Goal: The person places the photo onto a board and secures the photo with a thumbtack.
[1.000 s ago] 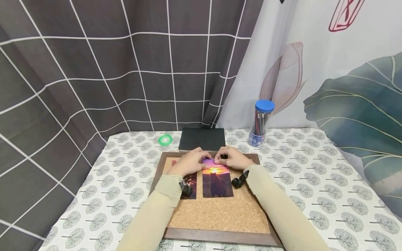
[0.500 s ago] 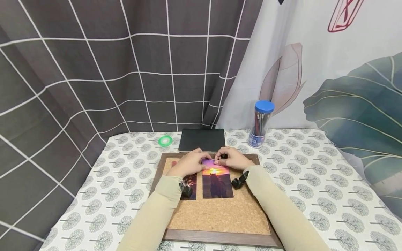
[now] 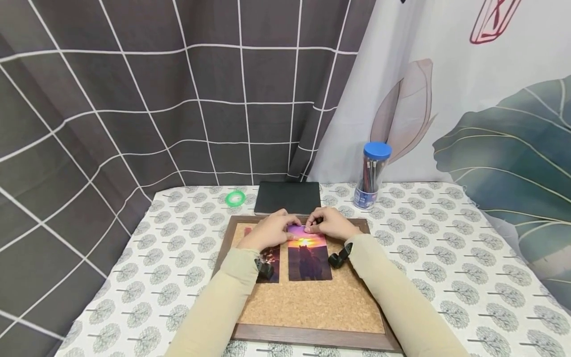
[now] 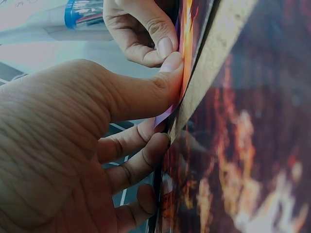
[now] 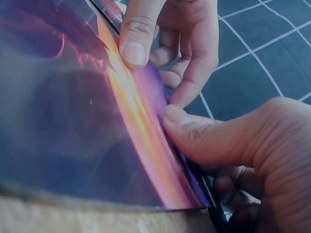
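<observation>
A glossy photo (image 3: 309, 264) of a sunset with a dark horse shape lies on the framed corkboard (image 3: 314, 310). My left hand (image 3: 271, 231) pinches its upper left edge, thumb on the printed face; in the left wrist view a purple corner curls up by the fingers. At the same upper edge my right hand (image 3: 332, 225) pinches the purple strip with thumb and curled fingers. Both thumbs sit close together in the right wrist view, where the photo's top bends up between them. A second photo (image 4: 252, 145), with flame-like streaks, lies left of it, partly covered by my left hand and wrist.
Behind the board lies a black notebook (image 3: 287, 197). A green tape roll (image 3: 235, 199) is at back left, and a clear pencil jar (image 3: 369, 178) with a blue lid stands at back right. A tree-patterned cloth (image 3: 446, 258) covers the table, with curtains behind.
Both hands stay at the photo's upper edge with almost the same grip. The head view has shifted very slightly.
</observation>
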`<control>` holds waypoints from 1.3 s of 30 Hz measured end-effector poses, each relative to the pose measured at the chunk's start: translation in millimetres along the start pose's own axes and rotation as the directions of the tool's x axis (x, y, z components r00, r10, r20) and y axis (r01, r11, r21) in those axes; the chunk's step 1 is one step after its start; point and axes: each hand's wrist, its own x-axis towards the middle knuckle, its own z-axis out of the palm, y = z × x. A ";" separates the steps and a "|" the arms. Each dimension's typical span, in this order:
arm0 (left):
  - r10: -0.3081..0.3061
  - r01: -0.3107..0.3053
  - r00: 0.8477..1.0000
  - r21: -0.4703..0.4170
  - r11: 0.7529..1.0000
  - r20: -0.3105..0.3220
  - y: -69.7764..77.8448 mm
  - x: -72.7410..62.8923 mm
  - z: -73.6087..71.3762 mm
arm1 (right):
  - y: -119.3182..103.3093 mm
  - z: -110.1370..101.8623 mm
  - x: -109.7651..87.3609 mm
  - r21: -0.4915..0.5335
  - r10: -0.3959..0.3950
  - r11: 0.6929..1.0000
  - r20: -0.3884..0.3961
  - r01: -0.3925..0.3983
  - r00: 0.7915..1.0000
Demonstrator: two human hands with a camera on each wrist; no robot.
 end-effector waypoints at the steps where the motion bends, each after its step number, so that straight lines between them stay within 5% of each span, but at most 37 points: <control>1: 0.000 0.000 1.000 0.000 1.000 0.001 -0.1 0.3 -0.3 | -0.8 -0.1 0.1 0.004 0.014 1.000 0.000 -0.014 1.000; 27: 0.006 -0.006 1.000 -0.001 1.000 0.002 -1.0 2.7 -0.8 | -12.7 0.6 -0.4 0.019 0.212 0.977 -0.037 -0.211 0.977; 39: 0.014 -0.014 1.000 -0.014 1.000 -0.010 -1.8 1.8 0.7 | -15.9 0.9 -1.6 0.029 0.209 0.978 -0.042 -0.208 0.977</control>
